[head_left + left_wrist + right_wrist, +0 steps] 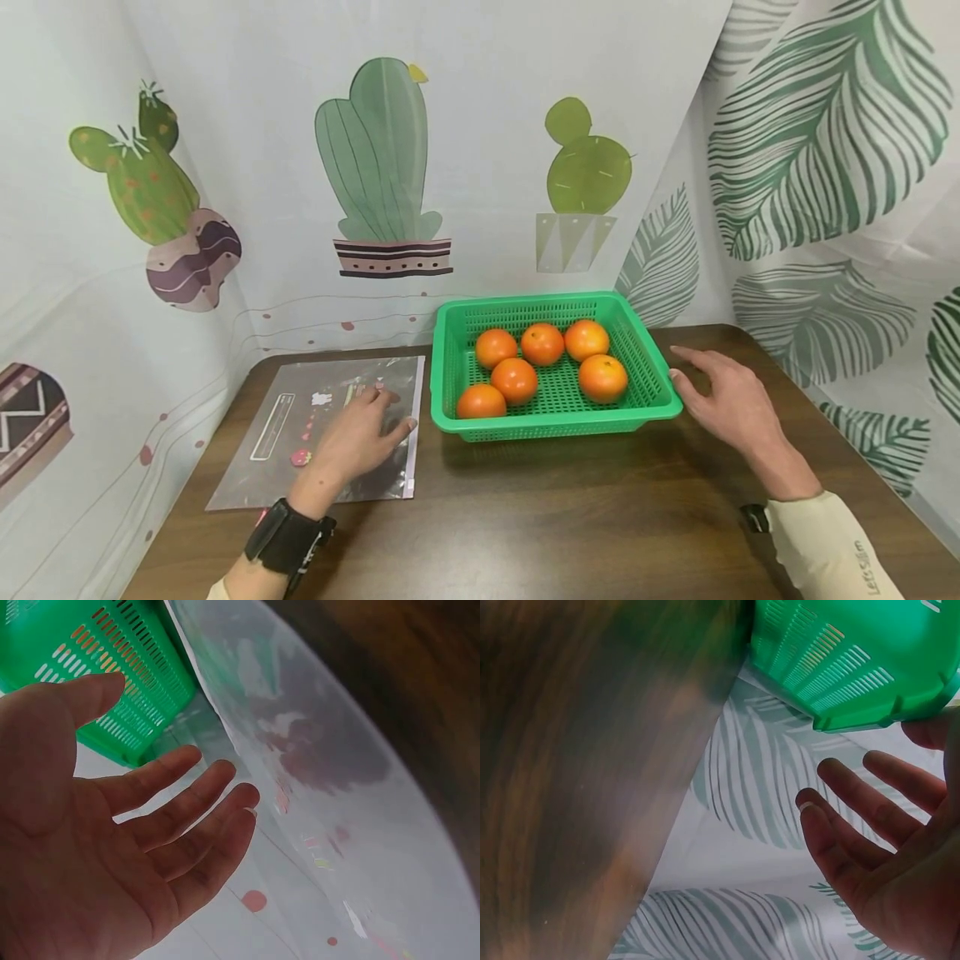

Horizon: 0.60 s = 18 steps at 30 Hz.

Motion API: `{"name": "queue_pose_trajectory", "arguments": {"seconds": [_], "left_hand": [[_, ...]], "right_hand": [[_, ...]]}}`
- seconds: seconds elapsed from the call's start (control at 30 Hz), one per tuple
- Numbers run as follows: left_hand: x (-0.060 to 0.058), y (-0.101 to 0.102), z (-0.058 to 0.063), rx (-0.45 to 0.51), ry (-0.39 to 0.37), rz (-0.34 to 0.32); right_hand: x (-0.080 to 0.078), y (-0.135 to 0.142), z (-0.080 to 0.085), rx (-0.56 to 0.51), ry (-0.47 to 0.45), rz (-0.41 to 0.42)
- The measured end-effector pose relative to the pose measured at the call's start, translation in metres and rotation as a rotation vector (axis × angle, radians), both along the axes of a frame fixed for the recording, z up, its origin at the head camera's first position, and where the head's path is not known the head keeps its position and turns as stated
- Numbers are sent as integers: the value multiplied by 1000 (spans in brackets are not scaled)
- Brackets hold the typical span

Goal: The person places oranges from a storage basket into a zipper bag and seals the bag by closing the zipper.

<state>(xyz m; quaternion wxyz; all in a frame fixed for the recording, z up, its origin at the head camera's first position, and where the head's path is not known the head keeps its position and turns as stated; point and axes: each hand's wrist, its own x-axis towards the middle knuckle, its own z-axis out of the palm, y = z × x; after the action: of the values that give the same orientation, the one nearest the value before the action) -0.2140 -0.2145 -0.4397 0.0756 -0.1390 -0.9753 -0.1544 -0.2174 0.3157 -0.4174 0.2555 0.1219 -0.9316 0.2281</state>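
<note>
A green plastic basket (558, 423) stands on the table with several glossy orange round fruits (602, 379) inside, oranges by their look. To its left a clear zip bag (262, 475) with small printed pictures lies flat, its white zip strip along the right side. Over the bag is my left hand (358, 443), fingers loosely bent and holding nothing; whether the fingertips touch the plastic I cannot tell. My right hand (726, 402) is beside the basket's right rim, its thumb close to the rim. In the right wrist view its fingers (870, 799) are spread, with nothing in them.
The brown wooden table (570, 525) meets a white curtain (495, 183) printed with cacti behind the basket. Another curtain (817, 308) with green leaves hangs along the right side. A black band (281, 537) is on my left wrist.
</note>
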Motion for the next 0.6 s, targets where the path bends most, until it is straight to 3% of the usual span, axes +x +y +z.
{"name": "queue_pose_trajectory", "arguments": {"seconds": [0.33,0.6], "left_hand": [[2,6,-5,1,7,-19],[2,8,-8,-1,-43,7]], "right_hand": [[-1,-6,-1,-21,46,80],[-1,-10,0,-104,4,100]]}}
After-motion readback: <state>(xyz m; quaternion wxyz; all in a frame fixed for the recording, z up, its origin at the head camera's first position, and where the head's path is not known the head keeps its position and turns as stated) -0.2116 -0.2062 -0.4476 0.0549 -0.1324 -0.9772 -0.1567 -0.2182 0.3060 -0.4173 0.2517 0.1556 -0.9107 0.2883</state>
